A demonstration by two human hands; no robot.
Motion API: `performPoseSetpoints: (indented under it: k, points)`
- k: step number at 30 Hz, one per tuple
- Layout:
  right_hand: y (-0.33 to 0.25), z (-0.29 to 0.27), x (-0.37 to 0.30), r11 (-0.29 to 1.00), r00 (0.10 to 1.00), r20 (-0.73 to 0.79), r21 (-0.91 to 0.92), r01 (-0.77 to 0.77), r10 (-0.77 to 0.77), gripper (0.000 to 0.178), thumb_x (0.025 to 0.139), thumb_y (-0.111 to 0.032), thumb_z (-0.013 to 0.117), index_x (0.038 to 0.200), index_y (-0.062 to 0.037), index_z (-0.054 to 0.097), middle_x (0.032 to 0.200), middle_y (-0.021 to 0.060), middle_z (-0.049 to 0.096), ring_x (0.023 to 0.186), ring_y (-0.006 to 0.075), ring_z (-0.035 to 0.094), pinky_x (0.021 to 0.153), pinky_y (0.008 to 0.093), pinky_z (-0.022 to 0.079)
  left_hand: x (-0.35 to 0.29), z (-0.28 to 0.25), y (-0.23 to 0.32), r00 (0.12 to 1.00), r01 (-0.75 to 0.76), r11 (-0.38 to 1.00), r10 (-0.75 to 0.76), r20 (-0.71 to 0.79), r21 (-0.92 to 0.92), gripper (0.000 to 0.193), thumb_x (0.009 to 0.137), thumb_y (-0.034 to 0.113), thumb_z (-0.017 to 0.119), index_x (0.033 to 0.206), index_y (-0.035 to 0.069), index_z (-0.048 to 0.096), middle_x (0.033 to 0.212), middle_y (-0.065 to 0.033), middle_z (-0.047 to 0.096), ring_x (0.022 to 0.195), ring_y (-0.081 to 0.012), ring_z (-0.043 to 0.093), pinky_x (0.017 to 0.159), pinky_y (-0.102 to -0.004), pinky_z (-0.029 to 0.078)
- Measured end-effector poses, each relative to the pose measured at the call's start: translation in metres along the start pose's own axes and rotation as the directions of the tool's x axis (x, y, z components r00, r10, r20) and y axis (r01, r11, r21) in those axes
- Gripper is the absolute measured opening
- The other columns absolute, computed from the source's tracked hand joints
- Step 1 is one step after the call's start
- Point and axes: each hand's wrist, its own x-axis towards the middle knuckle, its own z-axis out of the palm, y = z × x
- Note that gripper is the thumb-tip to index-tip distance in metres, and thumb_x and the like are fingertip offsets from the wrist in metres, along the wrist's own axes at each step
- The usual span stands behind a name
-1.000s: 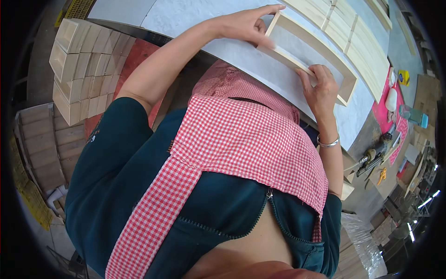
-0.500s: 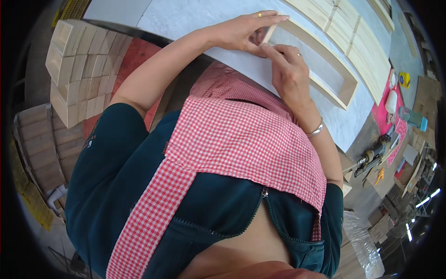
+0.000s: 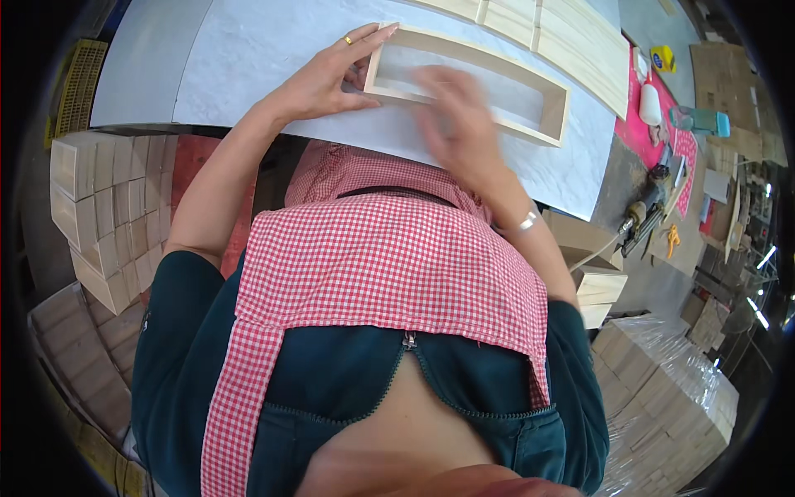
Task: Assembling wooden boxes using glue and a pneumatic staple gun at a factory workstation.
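— What did the frame look like?

— A long, shallow wooden frame (image 3: 466,83) of pale, unfinished wood, open in the middle, lying flat on the grey counter (image 3: 248,58), just before a row of pale boards (image 3: 571,37).

— And the hands?

— The left hand (image 3: 327,79) gripped its left end, fingers curled over the corner. The right hand (image 3: 455,124) was blurred over the near rail; possibly open, I couldn't tell.

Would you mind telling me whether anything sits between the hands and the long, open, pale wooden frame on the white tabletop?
Nothing visible does. The left hand already rests on the pale wooden frame's left end, and the blurred right hand is over its near rail.
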Motion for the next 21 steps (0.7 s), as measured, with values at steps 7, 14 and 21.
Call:
performPoseSetpoints:
  k: [7, 14, 21]
  points:
    - [0.187, -0.256, -0.193, 0.102, 0.72, -0.582, -0.747, -0.657, 0.378, 0.043, 0.085, -0.025, 0.07, 0.118, 0.0017, 0.064, 0.102, 0.0206, 0.07, 0.094, 0.0398, 0.066, 0.086, 0.046, 0.051, -0.006, 0.002, 0.021, 0.998, 0.062, 0.998, -0.062, -0.007, 0.016, 0.1, 0.073, 0.002, 0.083, 0.158, 0.021, 0.034, 0.152, -0.0133, 0.041, 0.102, -0.0245, 0.061, 0.089, -0.0319, 0.058]
    - [0.212, -0.3, -0.208, -0.081, 0.314, -0.554, -0.575, -0.814, 0.771, 0.053, 0.084, -0.033, 0.068, 0.121, 0.0042, 0.061, 0.108, 0.0287, 0.069, 0.099, 0.0438, 0.067, 0.089, 0.0484, 0.053, -0.005, 0.007, 0.057, 0.992, 0.111, 0.991, -0.105, -0.075, 0.075, 0.096, 0.072, 0.018, 0.086, 0.155, 0.007, 0.039, 0.13, -0.0205, 0.058, 0.089, -0.0255, 0.065, 0.079, -0.0305, 0.059]
    - [0.135, -0.279, -0.148, 0.303, 0.459, -0.569, -0.351, -0.886, 0.683, 0.048, 0.086, -0.028, 0.068, 0.12, 0.0057, 0.06, 0.101, 0.0246, 0.069, 0.091, 0.0327, 0.069, 0.081, 0.0389, 0.053, -0.009, 0.011, 0.08, 0.975, 0.203, 0.979, -0.204, -0.082, -0.02, 0.093, 0.072, 0.023, 0.084, 0.15, -0.002, 0.043, 0.115, -0.0248, 0.065, 0.089, -0.0273, 0.068, 0.074, -0.0304, 0.057]
